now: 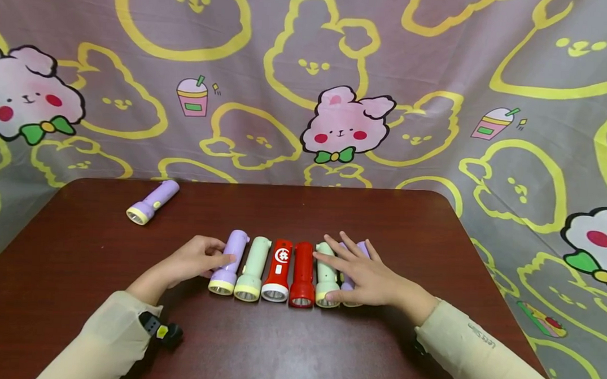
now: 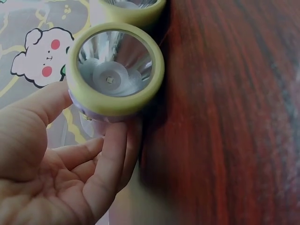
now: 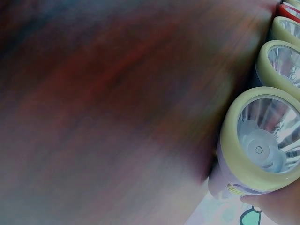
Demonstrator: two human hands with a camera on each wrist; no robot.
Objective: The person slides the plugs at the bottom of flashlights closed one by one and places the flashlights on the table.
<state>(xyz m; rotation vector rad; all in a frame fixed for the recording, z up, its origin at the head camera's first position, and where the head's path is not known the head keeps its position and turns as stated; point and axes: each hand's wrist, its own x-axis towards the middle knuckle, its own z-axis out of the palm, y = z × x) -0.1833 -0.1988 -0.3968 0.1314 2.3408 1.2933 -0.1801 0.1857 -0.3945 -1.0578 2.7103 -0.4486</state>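
Observation:
A row of flashlights lies side by side on the table, lenses toward me. My left hand (image 1: pixel 191 259) holds the leftmost purple flashlight (image 1: pixel 237 244), thumb over its barrel and fingers against its outer side. Beside it lie a pale green flashlight (image 1: pixel 256 261), a red one with a white rim (image 1: pixel 276 276), an all-red one (image 1: pixel 303 271) and another pale green one (image 1: pixel 325 276). My right hand (image 1: pixel 376 282) spreads its fingers over the right end, partly covering purple flashlights there. In the right wrist view, a fingertip touches the outermost purple flashlight (image 3: pixel 229 159).
Another purple flashlight (image 1: pixel 155 201) lies apart, near the far left edge of the dark wooden table (image 1: pixel 256 346). A patterned cloth (image 1: pixel 267 92) with cartoon rabbits hangs behind the table and along its right side.

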